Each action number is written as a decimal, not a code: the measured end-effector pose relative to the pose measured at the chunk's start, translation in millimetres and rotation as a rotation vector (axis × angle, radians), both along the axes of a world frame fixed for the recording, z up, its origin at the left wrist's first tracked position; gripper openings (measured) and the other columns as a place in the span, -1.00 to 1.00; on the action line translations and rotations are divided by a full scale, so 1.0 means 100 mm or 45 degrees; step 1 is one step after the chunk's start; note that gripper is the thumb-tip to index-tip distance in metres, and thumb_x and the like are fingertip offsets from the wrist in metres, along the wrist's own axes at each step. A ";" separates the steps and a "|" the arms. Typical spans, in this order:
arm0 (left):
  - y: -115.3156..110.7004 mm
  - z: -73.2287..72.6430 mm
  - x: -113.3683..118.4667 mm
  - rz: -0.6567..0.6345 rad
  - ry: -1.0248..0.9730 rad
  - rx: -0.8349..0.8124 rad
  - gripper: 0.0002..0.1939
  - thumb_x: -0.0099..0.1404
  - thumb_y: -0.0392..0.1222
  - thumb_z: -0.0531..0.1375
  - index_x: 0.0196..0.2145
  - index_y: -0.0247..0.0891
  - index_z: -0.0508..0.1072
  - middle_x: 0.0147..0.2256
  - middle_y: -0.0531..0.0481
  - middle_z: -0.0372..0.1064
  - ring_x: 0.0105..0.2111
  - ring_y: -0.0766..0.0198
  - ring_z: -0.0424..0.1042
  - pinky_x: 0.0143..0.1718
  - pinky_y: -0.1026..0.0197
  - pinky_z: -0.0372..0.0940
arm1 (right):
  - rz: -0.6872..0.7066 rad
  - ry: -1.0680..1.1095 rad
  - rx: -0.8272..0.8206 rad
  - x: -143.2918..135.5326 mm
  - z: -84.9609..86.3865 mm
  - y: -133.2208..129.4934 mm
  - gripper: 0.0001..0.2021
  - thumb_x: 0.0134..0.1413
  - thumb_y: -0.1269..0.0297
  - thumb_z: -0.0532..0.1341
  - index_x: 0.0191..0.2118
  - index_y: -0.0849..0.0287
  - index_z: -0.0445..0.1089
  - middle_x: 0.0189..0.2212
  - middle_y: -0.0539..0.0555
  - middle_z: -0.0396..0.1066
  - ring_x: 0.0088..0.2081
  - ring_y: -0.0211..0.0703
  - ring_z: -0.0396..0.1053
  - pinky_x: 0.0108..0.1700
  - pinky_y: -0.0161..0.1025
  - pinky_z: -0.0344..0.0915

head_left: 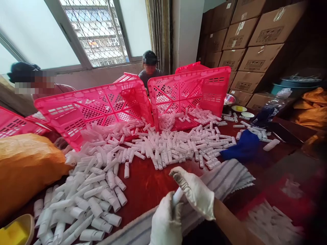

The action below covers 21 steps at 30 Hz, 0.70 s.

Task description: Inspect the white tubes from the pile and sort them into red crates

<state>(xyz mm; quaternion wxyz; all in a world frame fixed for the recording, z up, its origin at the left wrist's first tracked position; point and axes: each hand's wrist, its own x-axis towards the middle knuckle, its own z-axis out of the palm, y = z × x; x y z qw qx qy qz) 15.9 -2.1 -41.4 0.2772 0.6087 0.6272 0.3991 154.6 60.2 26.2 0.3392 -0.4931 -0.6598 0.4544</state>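
Both of my hands wear white gloves and are close together over a striped towel (219, 180) at the table's near edge. My left hand (165, 219) is wrapped round a small white plastic tube (178, 195), which tilts up to the right. My right hand (195, 192) is bent over the tube's upper end, fingers curled, covering part of it. Beyond the hands lies a wide heap of similar white tubes (168, 146), several with a dark line on them. More tubes (97, 204) are piled to the left of my left hand.
Two pink crates (109, 98) (189, 90) lie tipped toward me on the red table (146, 180). An orange sack (28, 166) and a bowl with a yellow sponge (14, 234) are at left. On the right are a blue cloth (241, 146) and cartons (265, 34). Two people sit opposite.
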 end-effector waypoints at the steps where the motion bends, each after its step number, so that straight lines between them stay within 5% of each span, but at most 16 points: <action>1: -0.01 -0.03 0.04 0.014 -0.057 -0.062 -0.64 0.24 -0.08 0.10 -0.06 -0.27 0.43 -0.13 -0.19 0.50 -0.14 0.13 0.48 -0.07 0.19 0.35 | -0.005 0.021 -0.012 -0.02 -0.02 -0.01 -0.61 0.19 -0.10 -0.01 -0.22 0.09 0.36 -0.54 -0.05 0.31 -0.47 -0.22 0.25 -0.36 -0.30 0.19; 6: 0.04 0.08 0.06 0.103 -0.270 -0.333 -0.61 0.20 0.05 0.13 -0.15 -0.27 0.46 -0.20 -0.12 0.53 -0.19 0.12 0.50 -0.13 0.19 0.36 | -0.029 0.298 -0.031 0.00 -0.13 -0.03 -0.57 0.12 -0.15 0.04 -0.07 0.07 0.29 -0.34 0.02 0.34 -0.35 -0.16 0.30 -0.28 -0.24 0.25; 10: 0.07 0.19 -0.03 0.166 -0.171 -0.197 -0.66 0.19 0.01 0.14 -0.17 -0.23 0.47 -0.25 -0.08 0.53 -0.26 0.13 0.50 -0.18 0.17 0.37 | -0.252 0.558 -0.034 0.04 -0.26 -0.05 -0.69 0.06 -0.07 0.17 -0.32 0.09 0.29 -0.45 -0.07 0.24 -0.44 -0.25 0.20 -0.35 -0.30 0.22; 17: 0.02 0.14 -0.01 0.214 0.093 0.141 -0.69 0.21 -0.05 0.15 -0.12 -0.20 0.45 -0.19 -0.15 0.52 -0.18 0.08 0.48 -0.08 0.10 0.30 | -0.177 0.681 -0.157 0.01 -0.23 -0.10 -0.69 -0.06 -0.01 0.30 -0.35 0.12 0.33 -0.49 -0.07 0.22 -0.48 -0.28 0.16 -0.43 -0.30 0.16; 21: 0.04 0.25 0.00 0.100 -0.315 -0.150 -0.66 0.14 0.05 0.22 -0.20 -0.20 0.45 -0.34 -0.07 0.48 -0.33 0.17 0.45 -0.22 0.17 0.32 | -0.086 0.602 -0.115 0.05 -0.13 -0.03 -0.66 -0.09 -0.03 0.31 -0.42 0.16 0.34 -0.54 -0.07 0.23 -0.48 -0.28 0.17 -0.42 -0.31 0.18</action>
